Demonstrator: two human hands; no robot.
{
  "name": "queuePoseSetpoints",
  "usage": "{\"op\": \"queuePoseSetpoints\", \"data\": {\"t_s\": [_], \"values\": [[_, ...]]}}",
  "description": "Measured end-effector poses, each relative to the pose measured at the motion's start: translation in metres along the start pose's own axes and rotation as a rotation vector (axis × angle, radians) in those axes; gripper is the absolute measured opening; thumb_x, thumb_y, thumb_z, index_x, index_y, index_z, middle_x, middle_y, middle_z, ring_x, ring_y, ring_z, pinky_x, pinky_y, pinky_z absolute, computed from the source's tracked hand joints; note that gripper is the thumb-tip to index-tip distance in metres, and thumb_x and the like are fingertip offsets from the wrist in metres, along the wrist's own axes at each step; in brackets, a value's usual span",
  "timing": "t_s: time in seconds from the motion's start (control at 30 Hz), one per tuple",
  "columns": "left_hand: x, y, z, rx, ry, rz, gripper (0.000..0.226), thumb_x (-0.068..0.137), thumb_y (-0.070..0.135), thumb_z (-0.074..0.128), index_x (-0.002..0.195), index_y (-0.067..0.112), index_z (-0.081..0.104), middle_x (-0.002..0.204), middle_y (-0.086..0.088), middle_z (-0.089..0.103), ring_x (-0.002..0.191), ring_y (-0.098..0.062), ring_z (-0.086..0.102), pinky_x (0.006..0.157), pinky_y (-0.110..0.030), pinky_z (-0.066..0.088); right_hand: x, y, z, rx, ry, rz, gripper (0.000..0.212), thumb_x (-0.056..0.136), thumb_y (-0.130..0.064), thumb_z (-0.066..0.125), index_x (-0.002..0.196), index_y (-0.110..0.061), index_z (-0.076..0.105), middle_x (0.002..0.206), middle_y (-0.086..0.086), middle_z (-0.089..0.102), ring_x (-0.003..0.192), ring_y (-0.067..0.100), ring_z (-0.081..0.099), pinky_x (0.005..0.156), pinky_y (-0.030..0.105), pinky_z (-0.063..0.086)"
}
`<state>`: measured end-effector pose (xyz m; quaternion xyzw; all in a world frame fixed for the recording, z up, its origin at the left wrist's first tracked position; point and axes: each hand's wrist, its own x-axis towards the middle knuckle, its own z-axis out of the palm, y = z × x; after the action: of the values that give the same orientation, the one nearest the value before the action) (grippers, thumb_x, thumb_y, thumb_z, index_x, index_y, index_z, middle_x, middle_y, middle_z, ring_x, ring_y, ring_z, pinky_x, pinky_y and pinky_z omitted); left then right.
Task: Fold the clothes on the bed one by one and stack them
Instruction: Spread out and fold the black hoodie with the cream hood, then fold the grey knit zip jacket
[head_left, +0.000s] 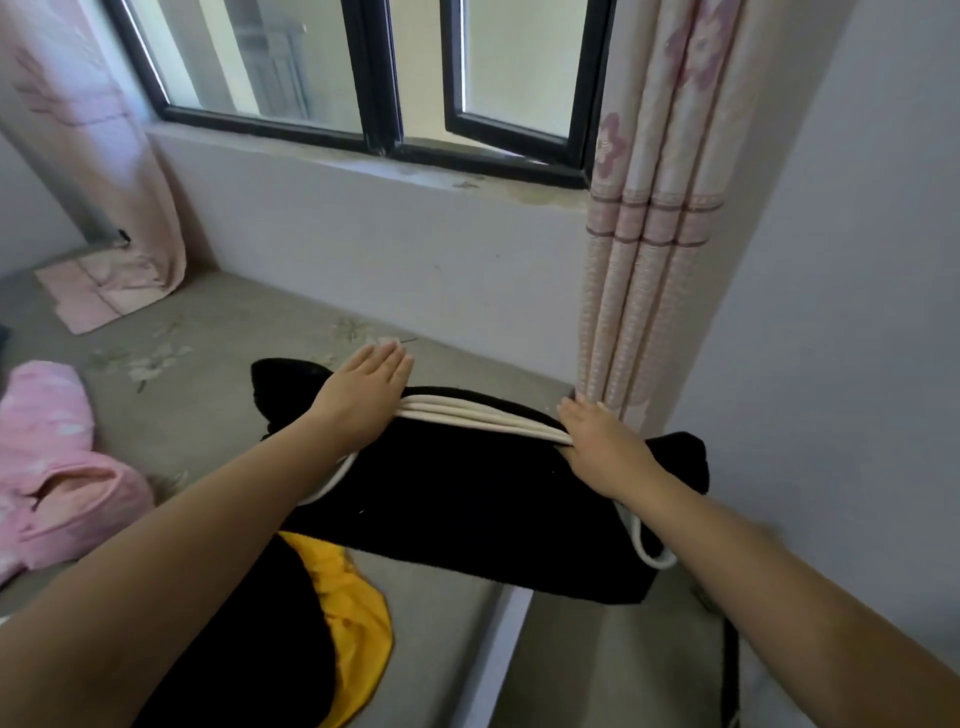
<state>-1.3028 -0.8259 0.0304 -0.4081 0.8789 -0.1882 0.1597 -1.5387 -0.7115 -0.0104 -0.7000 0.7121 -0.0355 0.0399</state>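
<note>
A: From the head camera, what first?

B: Black clothing (467, 499), folded into a long flat shape, lying on the grey bed (249, 332), close to the wall under the window (363, 78).

A: And on top of it?

B: White stripes (483, 413), running side by side along the far edge, from one hand to the other.

A: Left hand?

B: Left hand (363, 387), flat on the far left end of the black clothing. Fingers straight and together, pointing away toward the wall. Pressing down, gripping nothing.

A: Right hand?

B: Right hand (597, 431), resting on the right end, where the white stripes stop. Fingers stretched out, fingertips right by the foot of the curtain (639, 270). Whether the thumb pinches the cloth, hard to say.

A: More clothes on the bed?

B: Yes. Pink clothing (57, 462) at the left, crumpled, well apart from the black one. Yellow clothing (353, 618) near the bottom, partly under a dark piece (270, 634) and the left arm.

A: Anything else?

B: A second pink curtain (93, 156) at the far left, its end lying on the bed. One window pane standing a little open. Grey wall (857, 312) on the right.
</note>
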Motion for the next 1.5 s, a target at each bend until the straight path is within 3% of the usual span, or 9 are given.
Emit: {"op": "queuePoseSetpoints", "data": {"t_s": [0.23, 0.37, 0.47, 0.6, 0.67, 0.73, 0.87, 1.0, 1.5], "values": [[0.13, -0.021, 0.032, -0.054, -0.109, -0.018, 0.058, 0.099, 0.014, 0.023, 0.146, 0.002, -0.009, 0.155, -0.013, -0.007, 0.144, -0.025, -0.007, 0.115, -0.033, -0.007, 0.131, 0.055, 0.034, 0.021, 0.067, 0.009, 0.058, 0.079, 0.002, 0.064, 0.13, 0.013, 0.04, 0.137, 0.031, 0.04, 0.129, 0.044, 0.038, 0.109, 0.048, 0.023], [0.232, -0.038, 0.041, -0.082, -0.152, -0.009, 0.055, 0.098, 0.009, 0.021, 0.147, 0.006, -0.005, 0.156, -0.012, -0.002, 0.144, -0.023, -0.004, 0.115, -0.033, -0.005, 0.22, 0.102, 0.043, 0.072, -0.066, 0.001, 0.054, 0.098, -0.012, 0.035, 0.145, -0.001, 0.012, 0.154, 0.015, 0.011, 0.144, 0.023, 0.011, 0.117, 0.028, 0.004], [0.31, -0.05, 0.04, -0.089, -0.159, -0.001, 0.055, 0.098, 0.008, 0.021, 0.148, 0.008, -0.003, 0.156, -0.011, 0.0, 0.144, -0.023, -0.002, 0.115, -0.033, -0.004, 0.282, 0.131, 0.047, 0.033, -0.053, 0.067, 0.055, 0.094, -0.014, 0.044, 0.143, 0.002, 0.023, 0.151, 0.017, 0.022, 0.141, 0.025, 0.023, 0.115, 0.032, 0.014], [0.39, -0.062, 0.059, -0.097, -0.152, -0.048, 0.059, 0.098, 0.007, 0.025, 0.148, 0.016, -0.004, 0.156, -0.011, -0.002, 0.144, -0.023, -0.003, 0.116, -0.033, -0.004, 0.343, 0.154, 0.072, 0.029, 0.04, 0.075, 0.062, 0.042, -0.007, 0.087, 0.098, 0.012, 0.067, 0.098, 0.026, 0.068, 0.088, 0.038, 0.068, 0.072, 0.052, 0.053], [0.412, -0.064, 0.085, -0.103, -0.18, -0.072, 0.062, 0.098, 0.009, 0.03, 0.148, 0.024, -0.003, 0.156, -0.011, -0.002, 0.144, -0.024, -0.004, 0.116, -0.035, -0.005, 0.357, 0.15, 0.097, 0.038, 0.034, 0.042, 0.052, 0.051, -0.012, 0.081, 0.096, 0.008, 0.069, 0.096, 0.022, 0.07, 0.087, 0.036, 0.069, 0.069, 0.053, 0.053], [0.417, -0.057, 0.122, -0.141, -0.279, -0.168, 0.063, 0.098, 0.011, 0.031, 0.148, 0.03, -0.003, 0.156, -0.011, -0.004, 0.144, -0.026, -0.007, 0.116, -0.039, -0.005, 0.362, 0.134, 0.13, 0.051, -0.011, -0.033, 0.051, 0.067, -0.017, 0.068, 0.111, 0.007, 0.063, 0.113, 0.024, 0.064, 0.103, 0.036, 0.063, 0.082, 0.053, 0.05], [0.392, -0.013, 0.202, -0.254, -0.68, -0.189, 0.066, 0.098, 0.012, 0.036, 0.148, 0.028, -0.004, 0.156, -0.012, -0.008, 0.143, -0.029, -0.008, 0.116, -0.043, 0.003, 0.349, 0.104, 0.207, 0.05, -0.705, -0.073, 0.068, 0.098, -0.023, 0.039, 0.148, -0.009, -0.005, 0.155, 0.014, -0.01, 0.143, 0.031, -0.009, 0.114, 0.049, -0.002], [0.364, 0.032, 0.25, -0.394, -0.845, -0.112, 0.066, 0.098, 0.015, 0.038, 0.148, 0.027, -0.004, 0.156, -0.007, -0.006, 0.144, -0.025, -0.005, 0.116, -0.04, 0.005, 0.337, 0.116, 0.267, 0.04, -0.929, -0.115, 0.063, 0.099, -0.034, 0.033, 0.148, -0.02, -0.004, 0.155, 0.005, -0.018, 0.142, 0.027, -0.018, 0.112, 0.051, -0.008], [0.314, 0.072, 0.254, -0.619, -0.755, -0.31, 0.054, 0.099, 0.018, 0.035, 0.148, 0.02, 0.012, 0.156, -0.008, -0.001, 0.144, -0.025, 0.0, 0.116, -0.04, 0.01, 0.347, 0.095, 0.249, -0.116, -0.81, -0.257, 0.053, 0.101, -0.036, 0.023, 0.148, -0.016, 0.012, 0.157, 0.007, -0.001, 0.144, 0.026, 0.002, 0.115, 0.047, 0.0]]}}
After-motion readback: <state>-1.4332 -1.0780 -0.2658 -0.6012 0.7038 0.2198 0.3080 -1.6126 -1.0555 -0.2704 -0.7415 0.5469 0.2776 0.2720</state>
